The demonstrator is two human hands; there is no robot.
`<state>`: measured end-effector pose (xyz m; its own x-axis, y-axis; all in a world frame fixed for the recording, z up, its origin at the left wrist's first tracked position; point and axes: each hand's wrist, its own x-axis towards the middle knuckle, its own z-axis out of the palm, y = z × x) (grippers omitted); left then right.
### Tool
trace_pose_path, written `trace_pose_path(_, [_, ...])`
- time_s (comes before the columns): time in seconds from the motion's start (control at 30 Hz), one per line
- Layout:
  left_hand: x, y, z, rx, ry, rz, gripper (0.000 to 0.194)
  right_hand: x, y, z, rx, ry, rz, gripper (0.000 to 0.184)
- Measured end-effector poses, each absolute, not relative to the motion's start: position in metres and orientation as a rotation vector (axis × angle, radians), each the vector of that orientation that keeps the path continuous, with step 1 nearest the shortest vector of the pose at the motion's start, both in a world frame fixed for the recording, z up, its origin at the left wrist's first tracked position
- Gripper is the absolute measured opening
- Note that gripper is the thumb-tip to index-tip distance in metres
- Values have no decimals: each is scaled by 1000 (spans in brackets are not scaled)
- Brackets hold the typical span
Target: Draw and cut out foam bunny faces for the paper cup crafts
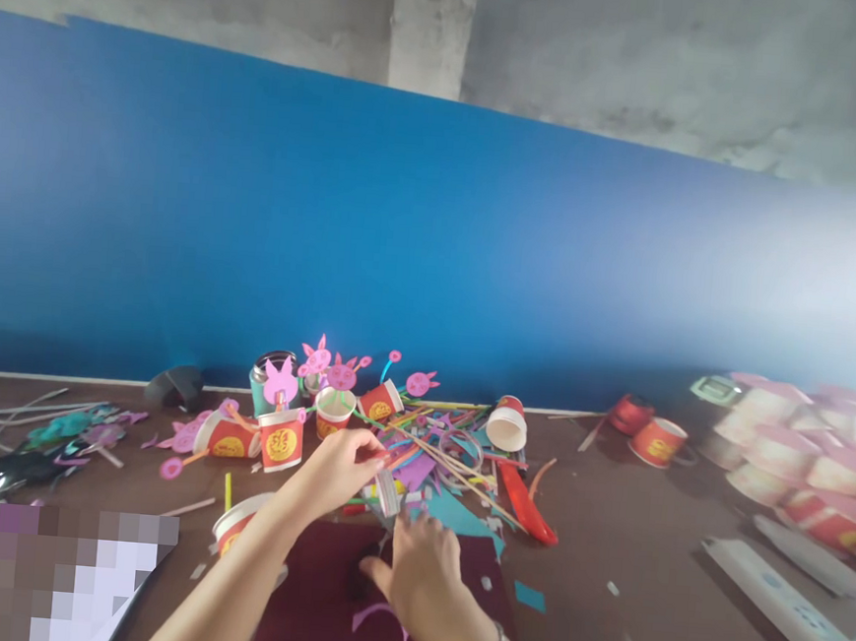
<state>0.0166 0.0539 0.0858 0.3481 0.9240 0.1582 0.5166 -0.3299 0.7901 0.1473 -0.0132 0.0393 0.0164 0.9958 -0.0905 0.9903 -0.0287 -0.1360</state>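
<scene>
My left hand [342,467] is closed in a pinch above the middle of the table, holding a short white striped strip [387,492] that hangs from the fingertips. Just below and to the right, my right hand [424,562] is curled around what look like dark-handled scissors [364,574], mostly hidden by the fingers. Their tips come close to the strip's lower end; I cannot tell if they touch it. Under both hands lies a dark maroon sheet [317,598], with a curved purple paper scrap [374,610] on it.
Red paper cups [281,444] with pink paper animal faces [281,384] stand behind my left hand. Sticks, straws and paper scraps [454,451] are heaped at the middle, beside a red plastic piece [524,506]. Stacked cups [796,438] stand right. A blue partition [434,242] rises behind.
</scene>
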Motion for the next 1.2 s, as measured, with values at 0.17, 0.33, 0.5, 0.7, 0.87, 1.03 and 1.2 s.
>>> trace_pose_path(0.17, [14, 57, 86, 1966, 1280, 800, 11, 149, -16, 41, -2263, -2243, 252, 37])
trace_pose_path(0.33, [10, 60, 89, 1967, 1309, 768, 14, 168, -15, 53, -2273, -2286, 345, 31])
trace_pose_path(0.5, [5, 60, 91, 1994, 1288, 723, 17, 199, -11, 65, -2172, -2259, 501, 33])
trace_pose_path(0.7, [0, 61, 91, 2084, 1287, 681, 17, 247, -8, 77, -1857, -2313, 606, 36])
trace_pose_path(0.87, [2, 60, 91, 2142, 1255, 659, 18, 256, -4, 94, -1709, -2275, 672, 34])
trace_pose_path(1.03, [4, 56, 91, 2175, 1187, 613, 20, 241, -1, 98, -1527, -2284, 681, 36])
trace_pose_path(1.2, [4, 55, 92, 2193, 1138, 578, 22, 235, 2, 97, -1509, -2313, 701, 32])
